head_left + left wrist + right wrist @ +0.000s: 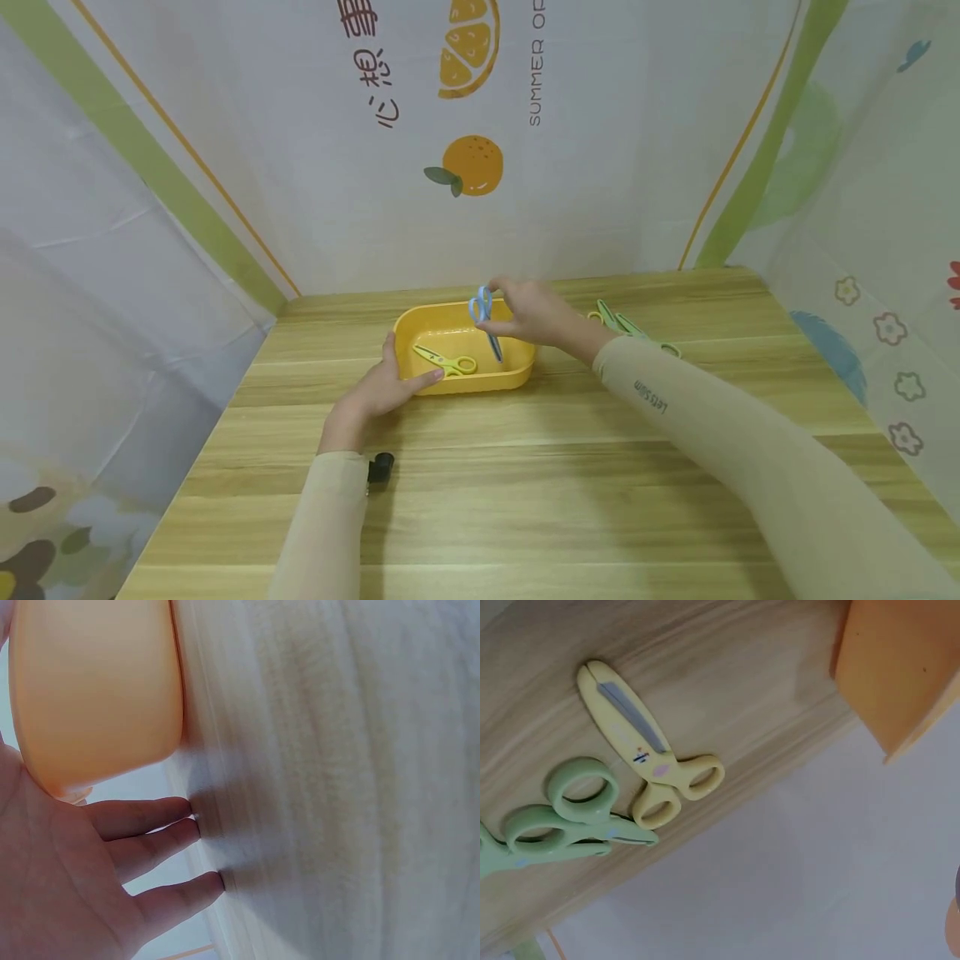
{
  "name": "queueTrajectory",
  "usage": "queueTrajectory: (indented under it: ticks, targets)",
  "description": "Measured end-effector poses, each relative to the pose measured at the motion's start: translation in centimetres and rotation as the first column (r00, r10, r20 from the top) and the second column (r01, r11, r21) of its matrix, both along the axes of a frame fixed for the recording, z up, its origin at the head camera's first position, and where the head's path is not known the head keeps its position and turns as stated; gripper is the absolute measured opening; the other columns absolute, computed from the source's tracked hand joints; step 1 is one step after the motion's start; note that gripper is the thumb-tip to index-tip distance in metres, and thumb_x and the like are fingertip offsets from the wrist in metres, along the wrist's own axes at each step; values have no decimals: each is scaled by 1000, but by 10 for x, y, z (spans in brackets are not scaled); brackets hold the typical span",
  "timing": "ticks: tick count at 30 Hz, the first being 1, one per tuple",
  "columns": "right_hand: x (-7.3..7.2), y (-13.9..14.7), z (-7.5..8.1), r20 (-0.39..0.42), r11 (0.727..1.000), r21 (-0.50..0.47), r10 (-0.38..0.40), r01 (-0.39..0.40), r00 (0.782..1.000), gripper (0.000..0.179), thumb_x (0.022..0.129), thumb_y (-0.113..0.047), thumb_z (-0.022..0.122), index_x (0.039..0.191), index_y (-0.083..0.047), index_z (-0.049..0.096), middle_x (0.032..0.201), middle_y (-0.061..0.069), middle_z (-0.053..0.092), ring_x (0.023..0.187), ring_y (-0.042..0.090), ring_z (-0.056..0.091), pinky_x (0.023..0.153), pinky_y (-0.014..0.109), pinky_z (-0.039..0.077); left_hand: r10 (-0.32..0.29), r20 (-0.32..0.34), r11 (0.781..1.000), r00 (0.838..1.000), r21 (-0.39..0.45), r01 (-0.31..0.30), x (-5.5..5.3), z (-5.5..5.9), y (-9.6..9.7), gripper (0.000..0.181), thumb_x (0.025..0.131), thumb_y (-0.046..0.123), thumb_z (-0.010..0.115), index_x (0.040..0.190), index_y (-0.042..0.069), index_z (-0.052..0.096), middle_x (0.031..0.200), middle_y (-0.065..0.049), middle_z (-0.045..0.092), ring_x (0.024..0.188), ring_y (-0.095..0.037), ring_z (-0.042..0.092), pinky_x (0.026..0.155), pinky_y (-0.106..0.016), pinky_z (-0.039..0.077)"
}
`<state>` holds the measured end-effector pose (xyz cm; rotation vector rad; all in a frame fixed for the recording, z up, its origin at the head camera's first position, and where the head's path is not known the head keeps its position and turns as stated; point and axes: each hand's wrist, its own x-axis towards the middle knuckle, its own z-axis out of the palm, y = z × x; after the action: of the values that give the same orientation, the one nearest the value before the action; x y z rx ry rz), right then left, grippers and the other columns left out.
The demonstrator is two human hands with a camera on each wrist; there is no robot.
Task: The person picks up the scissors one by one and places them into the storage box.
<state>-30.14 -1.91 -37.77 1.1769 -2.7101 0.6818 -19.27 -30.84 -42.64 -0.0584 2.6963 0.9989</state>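
Observation:
My right hand (536, 312) pinches a pair of blue-handled scissors (481, 306) by the handles, blades pointing down into a yellow plastic basket (517, 382). Inside the basket, toward its left, lies a pair of yellow scissors (448, 363). My left hand (380, 385) rests against the basket's left front corner, its thumb along the front rim. In the left wrist view, three straight fingers (161, 904) of that hand reach down to the tabletop beside the basket wall (97, 690).
Right of the basket, green scissors (585, 791) and another yellow pair (626, 724) lie on the wooden table (480, 508), partly behind the right forearm in the head view. A black object (382, 467) shows at the left wrist. A printed curtain (600, 183) hangs behind the table.

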Motion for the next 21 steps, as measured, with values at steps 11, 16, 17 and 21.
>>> queueTrajectory:
  ticks: [11,16,17,21]
  targets:
    - [2,1,-20,-3,995,90,-30,30,1000,73,96,-55,75,145,-3,57,58,-7,42,50,7,32,48,21,28,-10,-12,1000,1000,-27,9,-2,-3,0,139,89,85,60,166,8,-27,171,-37,23,158,-50,32,129,-65,28]
    - [2,3,-25,-14,995,94,-41,42,999,71,96,-54,75,143,-5,58,58,-8,39,51,8,31,49,23,28,-9,-10,999,1000,-38,8,-3,-2,0,139,89,86,58,165,8,-28,170,-39,23,157,-51,32,128,-66,28]
    - [2,3,-26,-15,994,96,-44,45,999,70,95,-54,76,143,-5,58,58,-7,39,51,8,31,49,23,28,-8,-11,999,1000,-38,8,-3,-2,0,139,89,86,58,165,8,-28,169,-39,24,157,-52,33,128,-66,28]
    - [3,3,-27,-4,993,100,-57,57,998,70,95,-55,76,143,-8,58,57,-7,39,50,8,32,48,22,28,-10,-15,1000,1000,-30,9,-3,-3,1,139,89,85,59,166,8,-27,169,-39,25,157,-51,33,128,-66,29]
